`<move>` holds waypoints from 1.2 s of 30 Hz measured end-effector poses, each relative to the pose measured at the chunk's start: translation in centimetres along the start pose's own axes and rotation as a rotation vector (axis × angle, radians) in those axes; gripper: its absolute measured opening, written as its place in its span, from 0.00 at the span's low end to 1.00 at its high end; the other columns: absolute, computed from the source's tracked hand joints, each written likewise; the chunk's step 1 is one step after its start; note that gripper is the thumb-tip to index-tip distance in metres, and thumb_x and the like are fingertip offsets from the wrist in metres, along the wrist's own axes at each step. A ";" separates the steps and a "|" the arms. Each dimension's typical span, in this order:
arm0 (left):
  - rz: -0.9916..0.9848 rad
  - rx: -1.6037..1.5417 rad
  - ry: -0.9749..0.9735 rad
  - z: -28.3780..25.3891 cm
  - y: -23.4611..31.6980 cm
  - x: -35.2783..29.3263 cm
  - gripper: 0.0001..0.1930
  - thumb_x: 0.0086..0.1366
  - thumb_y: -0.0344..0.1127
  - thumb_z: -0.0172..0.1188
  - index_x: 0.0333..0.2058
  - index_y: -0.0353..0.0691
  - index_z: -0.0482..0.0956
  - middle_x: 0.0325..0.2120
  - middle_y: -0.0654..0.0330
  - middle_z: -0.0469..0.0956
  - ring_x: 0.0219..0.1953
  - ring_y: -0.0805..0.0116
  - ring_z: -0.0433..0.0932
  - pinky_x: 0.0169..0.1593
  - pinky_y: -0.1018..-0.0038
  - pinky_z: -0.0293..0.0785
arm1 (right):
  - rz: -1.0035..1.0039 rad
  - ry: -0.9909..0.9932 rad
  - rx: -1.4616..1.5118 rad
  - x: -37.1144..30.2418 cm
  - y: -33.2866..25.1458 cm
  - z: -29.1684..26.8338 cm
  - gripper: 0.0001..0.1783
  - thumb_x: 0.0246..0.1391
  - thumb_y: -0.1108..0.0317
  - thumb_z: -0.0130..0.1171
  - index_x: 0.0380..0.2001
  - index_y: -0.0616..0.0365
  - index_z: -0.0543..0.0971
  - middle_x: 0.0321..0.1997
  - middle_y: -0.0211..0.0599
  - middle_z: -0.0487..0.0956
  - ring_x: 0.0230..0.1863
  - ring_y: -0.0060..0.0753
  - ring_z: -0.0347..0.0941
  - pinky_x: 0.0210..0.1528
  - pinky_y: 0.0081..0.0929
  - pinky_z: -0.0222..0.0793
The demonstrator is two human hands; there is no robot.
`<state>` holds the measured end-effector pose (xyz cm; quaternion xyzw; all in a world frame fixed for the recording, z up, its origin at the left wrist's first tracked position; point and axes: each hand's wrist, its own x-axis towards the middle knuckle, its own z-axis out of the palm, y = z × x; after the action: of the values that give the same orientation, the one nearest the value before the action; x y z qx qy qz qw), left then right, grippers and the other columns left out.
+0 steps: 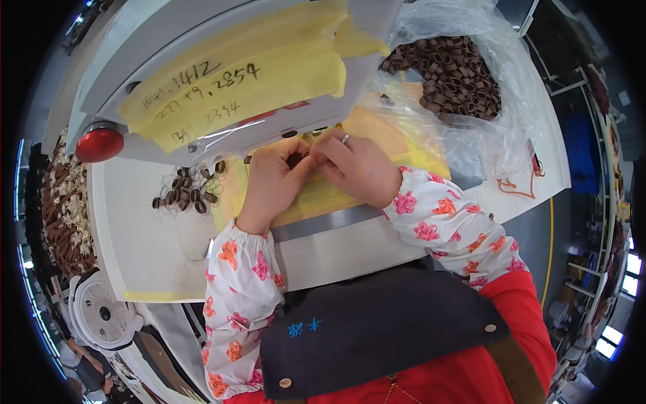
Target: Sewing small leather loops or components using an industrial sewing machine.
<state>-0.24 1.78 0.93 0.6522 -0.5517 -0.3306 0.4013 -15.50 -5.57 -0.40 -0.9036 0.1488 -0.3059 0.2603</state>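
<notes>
The left hand [274,178] and right hand [356,165] meet at the centre of the frame, fingers bent, close to the lower edge of a pale grey machine housing [161,47]. Their fingertips are hidden, so whether either pinches something cannot be told. Small dark-brown tubular rings [185,188] with fine loose threads lie left of centre on the white counter [134,256]; many more brown rings [464,81] fill a clear plastic bag [518,87], upper right. The threads could snag the left wrist and scatter rings; the right sleeve [437,209] could catch the bag's loose film, spilling its load.
</notes>
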 end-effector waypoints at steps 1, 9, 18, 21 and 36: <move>0.028 0.008 0.008 -0.1 0.0 0.0 0.10 0.52 0.39 0.61 0.25 0.36 0.76 0.15 0.59 0.73 0.17 0.72 0.67 0.24 0.76 0.63 | 0.036 -0.004 0.062 0.0 0.1 0.0 0.15 0.40 0.77 0.54 0.35 0.58 0.68 0.27 0.39 0.72 0.27 0.41 0.72 0.27 0.30 0.69; 0.089 0.116 0.142 0.5 0.3 0.1 0.11 0.53 0.40 0.61 0.26 0.37 0.78 0.15 0.59 0.74 0.17 0.71 0.71 0.23 0.76 0.64 | 0.353 0.051 0.286 0.8 -0.1 -0.9 0.09 0.41 0.78 0.59 0.30 0.65 0.73 0.25 0.35 0.76 0.26 0.24 0.74 0.29 0.19 0.70; -0.027 0.290 0.207 1.1 -0.1 0.8 0.15 0.53 0.41 0.61 0.33 0.35 0.79 0.21 0.58 0.79 0.22 0.73 0.75 0.29 0.79 0.68 | 0.281 0.167 0.153 1.4 1.3 -0.5 0.05 0.39 0.76 0.58 0.24 0.65 0.74 0.23 0.42 0.75 0.25 0.39 0.72 0.28 0.28 0.68; -0.066 0.354 0.268 1.1 -0.9 1.1 0.15 0.51 0.42 0.62 0.33 0.37 0.79 0.23 0.57 0.79 0.24 0.73 0.76 0.30 0.78 0.69 | 0.243 0.186 0.109 1.7 1.3 -0.4 0.03 0.40 0.76 0.56 0.22 0.64 0.74 0.23 0.43 0.74 0.26 0.45 0.71 0.29 0.32 0.67; 0.076 0.309 0.349 1.3 -2.2 2.0 0.14 0.52 0.42 0.62 0.32 0.38 0.79 0.22 0.60 0.78 0.23 0.73 0.73 0.31 0.77 0.68 | 0.228 0.171 -0.009 2.2 2.0 -0.5 0.03 0.42 0.74 0.55 0.22 0.64 0.74 0.21 0.45 0.73 0.26 0.47 0.71 0.29 0.36 0.67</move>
<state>-0.01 -0.26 -1.64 0.7319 -0.5421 -0.1091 0.3981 -14.36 -8.29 -0.16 -0.8527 0.2733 -0.3495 0.2759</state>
